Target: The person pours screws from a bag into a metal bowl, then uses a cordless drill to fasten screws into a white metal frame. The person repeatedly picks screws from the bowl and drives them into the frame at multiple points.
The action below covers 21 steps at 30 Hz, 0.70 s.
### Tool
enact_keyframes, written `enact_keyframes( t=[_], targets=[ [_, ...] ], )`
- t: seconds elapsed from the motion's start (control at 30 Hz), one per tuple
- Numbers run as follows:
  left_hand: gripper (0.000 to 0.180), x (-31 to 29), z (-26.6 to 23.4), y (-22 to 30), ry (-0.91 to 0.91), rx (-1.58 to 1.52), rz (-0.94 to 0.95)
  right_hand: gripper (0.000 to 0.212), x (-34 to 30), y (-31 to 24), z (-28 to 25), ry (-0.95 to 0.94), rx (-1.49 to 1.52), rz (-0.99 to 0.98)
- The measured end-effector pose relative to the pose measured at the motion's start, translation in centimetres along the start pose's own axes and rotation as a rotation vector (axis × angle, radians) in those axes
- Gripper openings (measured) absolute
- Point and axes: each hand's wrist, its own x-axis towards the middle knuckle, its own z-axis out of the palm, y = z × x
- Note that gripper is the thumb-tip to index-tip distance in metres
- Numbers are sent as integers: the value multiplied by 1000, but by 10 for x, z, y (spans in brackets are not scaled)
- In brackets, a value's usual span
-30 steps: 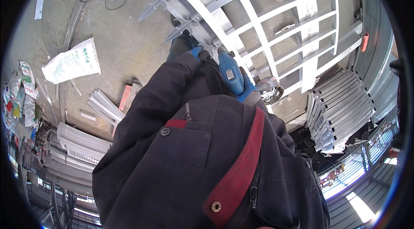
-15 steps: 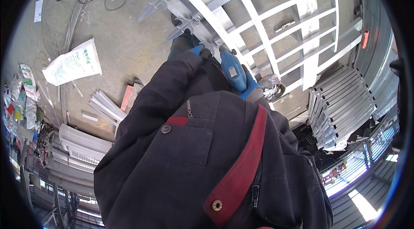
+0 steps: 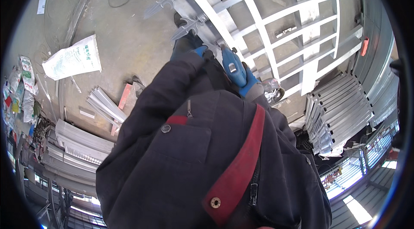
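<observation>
My right hand (image 3: 249, 84), in a blue glove, is closed round the rear of a blue angle grinder (image 3: 234, 66). The tool's head points away from me, up against the collar of a spear-shaped metal finial on the near rail of a pale metal frame (image 3: 254, 11). My left hand (image 3: 201, 51), also gloved in blue, is closed just left of the tool's head; a dark thing beside its fingers is too hidden to name. Beyond it, a grey spear-shaped finial (image 3: 188, 26) juts left from the frame, with others further along the same rail.
A white sack (image 3: 73, 58) lies on the concrete floor at left, near a cable. Metal strips (image 3: 105, 105) and stacked profiles (image 3: 82, 140) lie at lower left. A shiny rounded metal object (image 3: 272, 90) sits right of my right hand, and bundled metal bars (image 3: 340, 110) lie beyond.
The view has shifted slightly, so the frame and finials appear a little lower and further right. Both hands keep their places, and the angle grinder stays at the rail.
</observation>
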Motion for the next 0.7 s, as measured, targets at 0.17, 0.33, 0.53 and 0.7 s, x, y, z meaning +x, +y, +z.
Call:
enact_keyframes(
  t=[0.17, 0.33, 0.53, 0.7],
  targets=[
    [51, -3, 1, 11, 70, -2, -15, 109, 7, -15, -12, -135, -159, 61],
    [63, 1, -5, 7, -52, 12, -11, 103, 6, -32, -28, -197, -329, -74],
    [63, 6, -6, 8, -62, -14, -39, 101, -10, -46, -43, -178, -297, -88],
    [59, -5, -13, 24, -97, 7, 7, 97, -47, -28, -58, -103, -120, -323]
  ],
)
